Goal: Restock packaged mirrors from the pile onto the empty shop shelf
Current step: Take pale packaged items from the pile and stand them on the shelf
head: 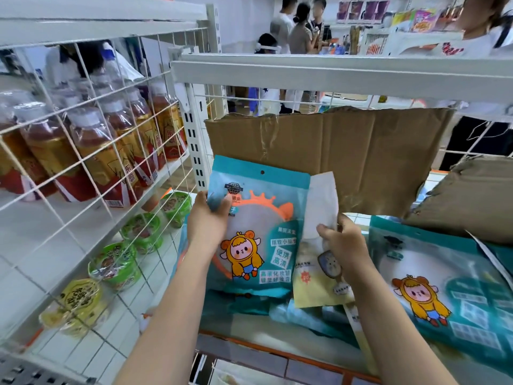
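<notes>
The left grip [208,222] pinches the upright teal mirror pack [261,218] at its left edge, thumb on the front. The right grip [345,247] curls round a pale pack [316,276] just beside it. Both packs are above the pile [449,295] on the shelf [244,343].

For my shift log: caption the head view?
Left hand holds a teal plastic mirror packet, right hand a pale yellow packet.

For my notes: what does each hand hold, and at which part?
The left hand grips the teal mirror pack at its left edge; right hand grips the pale yellow pack near its middle.
</notes>
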The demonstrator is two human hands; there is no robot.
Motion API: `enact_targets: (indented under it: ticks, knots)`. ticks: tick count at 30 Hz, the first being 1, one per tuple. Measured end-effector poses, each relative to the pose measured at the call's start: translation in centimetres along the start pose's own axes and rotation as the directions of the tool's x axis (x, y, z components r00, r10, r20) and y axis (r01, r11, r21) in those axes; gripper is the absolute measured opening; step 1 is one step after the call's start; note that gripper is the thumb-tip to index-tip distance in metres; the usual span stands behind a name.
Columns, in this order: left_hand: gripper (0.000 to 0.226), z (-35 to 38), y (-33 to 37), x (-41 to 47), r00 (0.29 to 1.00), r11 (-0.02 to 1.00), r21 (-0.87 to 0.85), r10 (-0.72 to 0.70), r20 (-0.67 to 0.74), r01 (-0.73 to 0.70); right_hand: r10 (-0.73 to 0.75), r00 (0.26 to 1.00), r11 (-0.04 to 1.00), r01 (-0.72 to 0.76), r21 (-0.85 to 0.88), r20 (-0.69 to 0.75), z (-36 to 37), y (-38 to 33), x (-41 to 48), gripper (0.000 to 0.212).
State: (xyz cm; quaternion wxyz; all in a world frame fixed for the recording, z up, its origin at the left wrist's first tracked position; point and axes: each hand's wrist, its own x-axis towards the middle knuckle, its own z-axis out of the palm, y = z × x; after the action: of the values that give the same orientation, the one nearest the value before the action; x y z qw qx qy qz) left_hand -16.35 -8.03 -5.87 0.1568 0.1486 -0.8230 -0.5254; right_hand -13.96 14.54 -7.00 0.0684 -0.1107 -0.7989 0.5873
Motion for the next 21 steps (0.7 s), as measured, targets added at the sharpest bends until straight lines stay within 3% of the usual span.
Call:
enact_targets:
  ticks: [7, 11, 17, 21]
  knots:
    - [0.031, -1.3, 1.3, -2.9, 0.983, 0.983, -0.129, 0.115, -0.146, -0.134, -0.002, 1.0, 0.945, 0.01, 0.326, -0.025, -1.8, -0.8, -3.3, 0.006]
    - [0.023, -2.0, 1.2, -4.2, 0.975, 0.956, -0.237, 0.134, -0.179, -0.175, -0.017, 0.996, 0.93, 0.048, 0.365, -0.088, -2.4, -1.2, -4.9, 0.026]
    - [0.019, -3.8, 2.1, -6.3, 0.974, 0.899, -0.384, 0.159, -0.164, -0.211, 0.02, 0.977, 0.82, 0.105, 0.562, -0.211, -3.4, -1.1, -8.0, 0.023]
    - [0.016, -5.3, 2.1, -8.1, 0.974, 0.876, -0.427, 0.196, -0.113, -0.226, -0.009, 0.959, 0.828, 0.166, 0.535, -0.284, -3.4, -0.5, -11.3, 0.021]
